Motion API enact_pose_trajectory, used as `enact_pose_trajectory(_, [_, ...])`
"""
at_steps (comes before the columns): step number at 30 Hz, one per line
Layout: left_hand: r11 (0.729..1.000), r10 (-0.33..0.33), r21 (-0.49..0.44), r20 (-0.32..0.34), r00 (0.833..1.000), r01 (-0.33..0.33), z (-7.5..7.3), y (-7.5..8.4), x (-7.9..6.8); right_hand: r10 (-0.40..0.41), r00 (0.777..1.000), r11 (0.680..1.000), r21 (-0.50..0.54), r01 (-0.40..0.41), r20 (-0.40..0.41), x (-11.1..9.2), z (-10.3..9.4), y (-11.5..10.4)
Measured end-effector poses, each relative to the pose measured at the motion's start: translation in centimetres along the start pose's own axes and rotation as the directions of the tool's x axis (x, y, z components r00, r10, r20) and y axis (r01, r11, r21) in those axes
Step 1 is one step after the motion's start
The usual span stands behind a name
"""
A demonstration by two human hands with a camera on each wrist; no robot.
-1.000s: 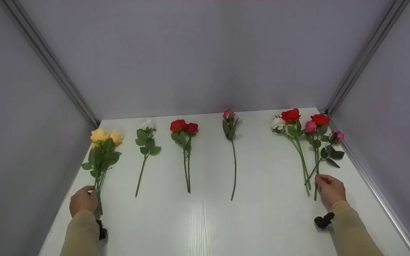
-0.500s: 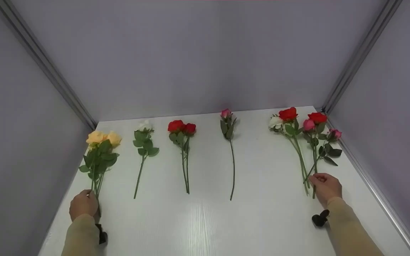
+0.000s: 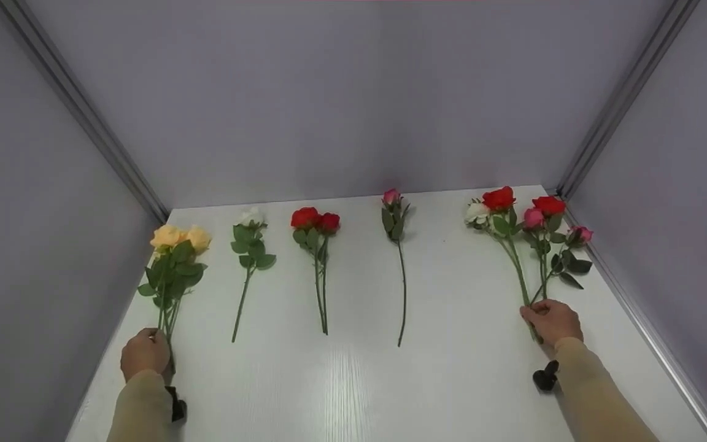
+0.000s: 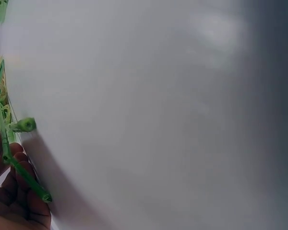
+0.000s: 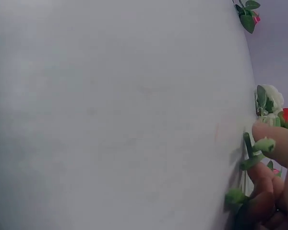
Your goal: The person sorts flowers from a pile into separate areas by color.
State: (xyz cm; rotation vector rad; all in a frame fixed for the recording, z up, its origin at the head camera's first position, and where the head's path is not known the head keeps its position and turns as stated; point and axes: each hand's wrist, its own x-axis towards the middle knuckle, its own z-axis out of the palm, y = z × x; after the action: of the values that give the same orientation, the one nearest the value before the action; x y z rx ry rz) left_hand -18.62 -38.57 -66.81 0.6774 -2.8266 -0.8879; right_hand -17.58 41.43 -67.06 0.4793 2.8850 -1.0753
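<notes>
At the left, my left hand (image 3: 145,353) grips the lower stems of a bunch of yellow roses (image 3: 172,236). Two cut stem ends (image 4: 32,181) stick out by its curled fingers in the left wrist view. On the right, my right hand (image 3: 553,322) has its thumb and fingers round the stems of a mixed bunch. That bunch includes a white rose (image 3: 477,214), red roses (image 3: 499,198) and pink roses (image 3: 533,218), heads pointing away from me. Several stem ends (image 5: 264,145) show between thumb and fingers in the right wrist view.
Between the hands lie a white rose (image 3: 251,217), two red roses (image 3: 305,218) side by side and a single pink rose (image 3: 391,196) on the white table (image 3: 353,380). Grey panels (image 3: 353,104) rise behind and at both sides.
My right hand has shifted left, from the red and pink roses' stems to round the white and red roses' stems as well. My left hand stays at the yellow roses.
</notes>
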Motion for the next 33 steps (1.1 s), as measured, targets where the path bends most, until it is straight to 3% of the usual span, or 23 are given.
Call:
enact_pose_trajectory(8, [1.000,0.028,-0.008,0.015,1.000,-0.028,-0.3,0.1,-0.2,0.034,0.999,0.999,0.003,-0.034,0.021,0.4,-0.3,0.1])
enact_pose_trajectory(19, [0.999,0.023,-0.038,0.035,0.999,-0.022,-0.8,0.2,-0.7,0.002,1.000,0.999,0.043,-0.003,0.022,0.3,-0.5,0.3])
enact_pose_trajectory(28, [0.999,0.038,-0.034,-0.013,0.999,-0.038,-1.1,0.2,-1.0,0.012,1.000,0.997,0.070,-0.013,0.021,0.0,-0.8,0.1])
enact_pose_trajectory(33, [0.995,0.067,-0.066,-0.064,0.996,-0.071,-1.3,1.7,-1.3,0.011,1.000,0.995,0.104,-0.012,0.009,-0.1,-1.3,-0.5])
